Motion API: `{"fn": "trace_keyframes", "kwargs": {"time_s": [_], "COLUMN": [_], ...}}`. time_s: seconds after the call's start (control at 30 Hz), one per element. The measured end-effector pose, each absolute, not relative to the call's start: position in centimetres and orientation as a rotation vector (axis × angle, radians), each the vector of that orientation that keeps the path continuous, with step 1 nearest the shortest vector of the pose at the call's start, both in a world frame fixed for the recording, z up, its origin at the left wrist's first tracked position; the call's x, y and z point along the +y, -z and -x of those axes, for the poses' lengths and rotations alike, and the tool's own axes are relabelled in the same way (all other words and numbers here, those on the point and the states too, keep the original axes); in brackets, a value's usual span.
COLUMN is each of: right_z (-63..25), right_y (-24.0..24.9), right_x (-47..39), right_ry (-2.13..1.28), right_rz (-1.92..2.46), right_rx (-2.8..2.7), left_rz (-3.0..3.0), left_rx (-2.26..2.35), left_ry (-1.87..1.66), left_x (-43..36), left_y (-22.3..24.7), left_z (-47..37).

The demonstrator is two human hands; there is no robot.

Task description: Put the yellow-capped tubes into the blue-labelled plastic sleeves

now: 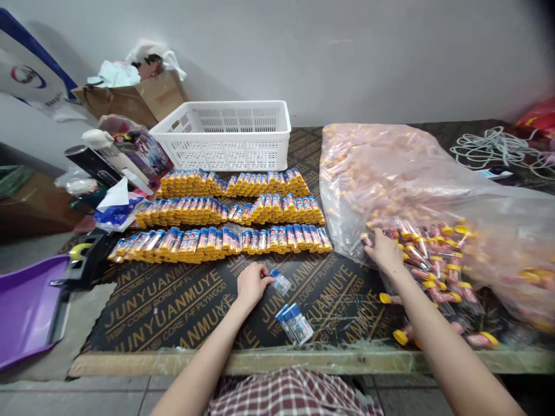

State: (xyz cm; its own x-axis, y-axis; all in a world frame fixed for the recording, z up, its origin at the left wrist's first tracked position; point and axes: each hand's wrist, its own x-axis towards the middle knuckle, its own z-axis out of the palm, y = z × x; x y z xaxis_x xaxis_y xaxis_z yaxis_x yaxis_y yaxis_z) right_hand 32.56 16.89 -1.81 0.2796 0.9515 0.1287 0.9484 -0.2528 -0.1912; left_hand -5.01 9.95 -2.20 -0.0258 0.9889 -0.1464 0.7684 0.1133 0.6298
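My left hand [252,284] is closed in a pinch on the edge of a small clear plastic bag with a blue top [281,282], just above the board. Nearer to me lies a small pile of the same blue-topped bags [295,325]. My right hand [385,252] has its fingers closed on a small pink tube [367,239] at the left edge of a loose heap of yellow-capped tubes [437,263]. The heap spills from the mouth of a big clear plastic sack [381,167]. Beyond my left hand, bagged tubes [273,238] are stacked in three rows, yellow ends towards me.
A white slotted basket [243,147] stands behind the rows. Bottles [102,153], a paper bag [160,95] and a purple dustpan [32,306] are on the left. A coil of pale cord [498,147] lies at the back right. A wooden strip [303,363] edges the board.
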Motion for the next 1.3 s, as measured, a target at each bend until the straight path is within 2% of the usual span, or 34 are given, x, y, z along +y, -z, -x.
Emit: {"fn": "trace_keyframes", "kwargs": {"time_s": [0.17,0.33,0.53,0.77,1.13,1.3], "right_z": [-30.9,-26.5,-21.2,-18.6,-16.2,-15.4], "right_y": [-0.2,-1.4,-1.6,-1.7,-2.0,-1.7], "right_x": [13.5,9.6,6.6,4.6,2.4,2.5], "right_ry": [-0.159,-0.91,-1.084,-0.973,-0.514,-0.465], "right_rz": [2.281,1.692,1.299,1.204,1.216,1.134], "right_rx": [-1.719,-1.37,-1.204,-1.263,-1.695,-1.756], "left_rz": [-1.416,-1.131,-0.509,-0.336,-0.184,-0.146], "left_rx": [1.694,1.454,1.118,1.135,1.157,1.131], "left_ry": [-0.744,-0.82,-0.976,-1.048,-1.157,-1.179], "left_x": [10.1,9.7,9.0,9.2,9.2,9.0], "left_y": [2.3,1.8,0.6,0.5,-0.4,-0.6], "left_z": [5.2,4.2,2.4,1.5,1.7,1.4]}}
